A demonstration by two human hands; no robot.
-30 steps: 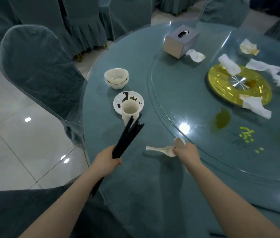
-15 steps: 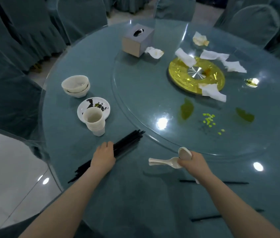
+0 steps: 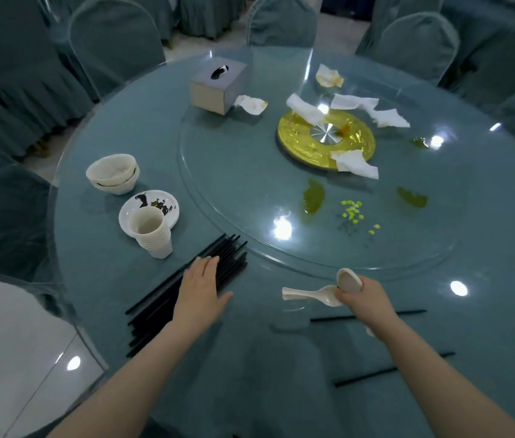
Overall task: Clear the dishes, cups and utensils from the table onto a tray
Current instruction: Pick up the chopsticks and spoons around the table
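A bundle of black chopsticks (image 3: pixel 218 257) lies on the teal table (image 3: pixel 265 358) at the near left. My left hand (image 3: pixel 201 290) rests flat on it with straight fingers. My right hand (image 3: pixel 362 295) grips several white soup spoons (image 3: pixel 310 294) above the table, handles pointing left. A stack of white cups (image 3: pixel 152 230) stands on a dirty white saucer (image 3: pixel 161 203). Two stacked white bowls (image 3: pixel 112 173) sit farther left. Two loose black chopsticks, one (image 3: pixel 332 318) under my right wrist and one (image 3: pixel 386 371) nearer me, lie on the table.
A glass turntable (image 3: pixel 250 172) carries a gold centre plate (image 3: pixel 300 143), crumpled napkins (image 3: pixel 356 164), green food scraps (image 3: pixel 352 213) and a grey tissue box (image 3: pixel 216 86). Covered chairs (image 3: pixel 114 39) ring the table. No tray is in view.
My left hand has laid the upright bundle of chopsticks flat on the table and now rests open on it. My right hand keeps hold of the spoons. The view has shifted right.
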